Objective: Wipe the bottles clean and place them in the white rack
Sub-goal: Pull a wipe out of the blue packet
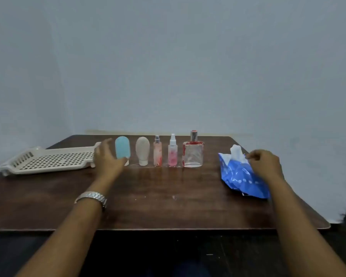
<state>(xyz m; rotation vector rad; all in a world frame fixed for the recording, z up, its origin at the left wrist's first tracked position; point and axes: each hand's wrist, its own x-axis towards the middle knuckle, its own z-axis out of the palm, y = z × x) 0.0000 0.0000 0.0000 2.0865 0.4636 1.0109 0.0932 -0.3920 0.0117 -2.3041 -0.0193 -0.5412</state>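
five bottles (172, 150) line the tabletop (148, 206), rack (48, 160) beside. left hand (106, 158) spread loose at the blue bottle (122, 146); right hand (265, 164) curls by the wipe (237, 153), grip unclear. i'd pull it free first.

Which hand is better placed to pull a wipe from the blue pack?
The right hand: it is at the blue pack, its fingers beside the white wipe sticking out. The left hand is far off, at the blue bottle.
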